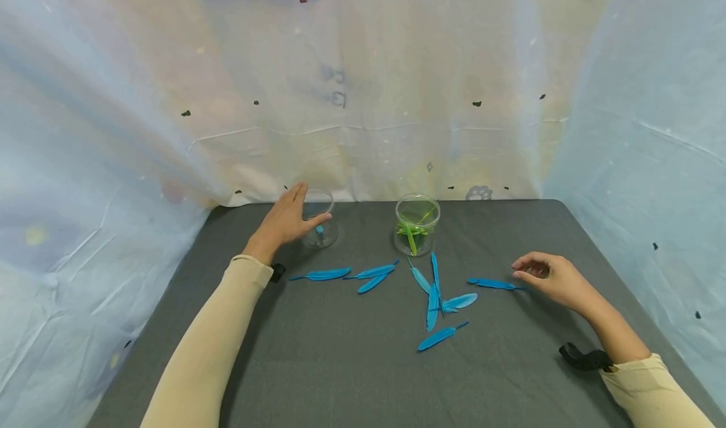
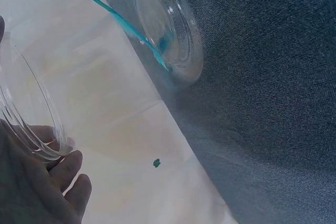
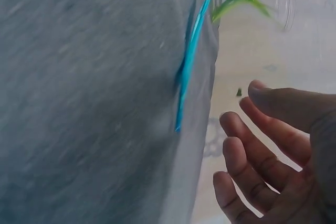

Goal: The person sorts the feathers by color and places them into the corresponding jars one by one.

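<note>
On the far left of the table, my left hand [image 1: 285, 222] holds a clear glass jar [image 1: 321, 239] near its rim, thumb in front and fingers at the side. Inside that jar is a blue feather [image 2: 131, 31], seen through the glass in the left wrist view. My right hand [image 1: 558, 281] hovers over the right side, fingers loosely bent and nothing between them. Closest to it lies a single blue feather [image 1: 492, 283], apart from the fingertips in the right wrist view.
A second glass jar [image 1: 417, 201] with green feathers [image 1: 412, 236] stands at the back centre. Several blue feathers [image 1: 433, 302] lie crossed in front of it, one blue feather [image 1: 439, 338] nearer me, others [image 1: 373, 273] to the left. A patterned curtain [image 1: 386, 87] hangs behind the table.
</note>
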A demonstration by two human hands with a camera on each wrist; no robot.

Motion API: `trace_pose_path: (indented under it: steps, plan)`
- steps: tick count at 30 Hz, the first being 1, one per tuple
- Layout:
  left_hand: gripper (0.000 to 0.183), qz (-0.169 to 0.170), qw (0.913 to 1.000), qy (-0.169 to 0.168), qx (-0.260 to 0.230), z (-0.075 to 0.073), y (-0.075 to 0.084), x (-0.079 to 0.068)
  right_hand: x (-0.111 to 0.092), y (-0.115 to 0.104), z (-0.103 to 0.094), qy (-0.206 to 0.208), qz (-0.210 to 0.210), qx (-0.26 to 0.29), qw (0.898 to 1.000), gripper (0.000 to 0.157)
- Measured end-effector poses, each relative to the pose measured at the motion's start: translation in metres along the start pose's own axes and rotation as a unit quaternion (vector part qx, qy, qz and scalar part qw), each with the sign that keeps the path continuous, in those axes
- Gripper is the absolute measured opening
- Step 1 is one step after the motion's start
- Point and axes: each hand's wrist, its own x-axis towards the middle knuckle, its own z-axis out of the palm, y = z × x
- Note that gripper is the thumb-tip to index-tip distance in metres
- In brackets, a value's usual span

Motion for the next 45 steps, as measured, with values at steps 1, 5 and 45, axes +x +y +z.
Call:
trace_pose_path:
  steps: [1,5,45]
  plan:
    - [0.112,0.000,1.0000,0.000,0.000,0.000,0.000,0.000,-0.002,0.003,0.000,-0.002,0.000,0.003,1.000,0.014]
    - [0.111,0.000,1.0000,0.001,-0.001,0.000,0.000,-0.001,-0.008,0.013,0.000,-0.024,0.003,0.026,0.999,0.013]
    - [0.112,0.001,1.0000,0.000,-0.001,-0.001,0.002,-0.001,-0.014,0.032,0.010,-0.079,0.023,0.065,0.995,0.008]
